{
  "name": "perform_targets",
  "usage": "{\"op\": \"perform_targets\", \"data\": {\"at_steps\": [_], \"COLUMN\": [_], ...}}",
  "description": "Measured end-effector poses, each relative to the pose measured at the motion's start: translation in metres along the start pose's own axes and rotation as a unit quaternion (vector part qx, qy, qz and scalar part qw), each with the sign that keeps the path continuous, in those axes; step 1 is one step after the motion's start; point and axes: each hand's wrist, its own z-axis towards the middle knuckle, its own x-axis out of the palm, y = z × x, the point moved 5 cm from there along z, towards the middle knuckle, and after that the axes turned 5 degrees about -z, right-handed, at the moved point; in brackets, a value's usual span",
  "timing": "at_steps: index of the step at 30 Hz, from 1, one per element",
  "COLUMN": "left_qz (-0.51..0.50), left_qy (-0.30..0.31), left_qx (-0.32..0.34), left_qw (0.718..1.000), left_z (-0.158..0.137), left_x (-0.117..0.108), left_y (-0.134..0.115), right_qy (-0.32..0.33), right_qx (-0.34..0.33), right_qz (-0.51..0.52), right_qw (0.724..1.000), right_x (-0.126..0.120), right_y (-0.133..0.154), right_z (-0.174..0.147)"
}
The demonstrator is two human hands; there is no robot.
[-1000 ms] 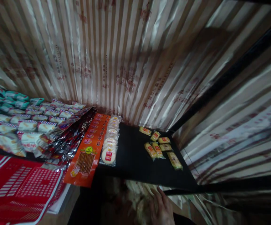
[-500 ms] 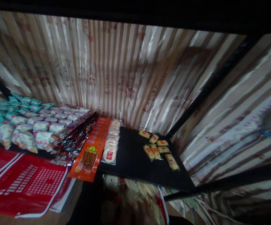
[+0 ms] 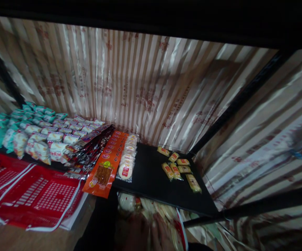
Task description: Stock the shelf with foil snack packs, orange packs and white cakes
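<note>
At the bottom edge, both my hands are down among pale wrapped round biscuits (image 3: 175,235) in a red basket (image 3: 181,225) with a white rim, below the black shelf (image 3: 148,170). My left hand (image 3: 137,228) is dark and smeared, so its fingers cannot be made out. Beside it, my right hand (image 3: 160,230) has its fingers stretched out and touching the packets. A clear bag with white round pieces (image 3: 126,201) lies just past my left hand.
Along the shelf stand green-and-white snack packets (image 3: 48,134), dark shiny sachets (image 3: 92,148), an orange packet (image 3: 105,167), a row of round crackers (image 3: 127,160) and several small yellow packets (image 3: 175,170). Red baskets (image 3: 43,195) sit lower left. Black posts (image 3: 240,104) frame the shelf.
The view has shifted slightly, so the shelf goods appear a little further right. My hands show more clearly in the basket, now side by side.
</note>
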Motion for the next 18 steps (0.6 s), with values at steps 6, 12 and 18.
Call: {"op": "perform_targets", "data": {"at_steps": [6, 12, 18], "left_qz": [-0.147, -0.225, -0.258], "left_qy": [-0.014, -0.040, -0.044], "left_qx": [-0.048, -0.112, -0.140], "left_qw": [0.988, 0.967, 0.955], "left_z": [0.026, 0.039, 0.040], "left_x": [-0.039, -0.063, -0.077], "left_y": [-0.029, -0.042, -0.045], "right_qy": [0.038, 0.117, 0.140], "right_qx": [-0.102, -0.183, -0.199], "right_qz": [-0.001, -0.044, -0.033], "right_qw": [0.994, 0.975, 0.970], "right_x": [-0.012, -0.020, -0.022], "right_y": [0.014, 0.042, 0.056], "right_z": [0.017, 0.020, 0.021]}}
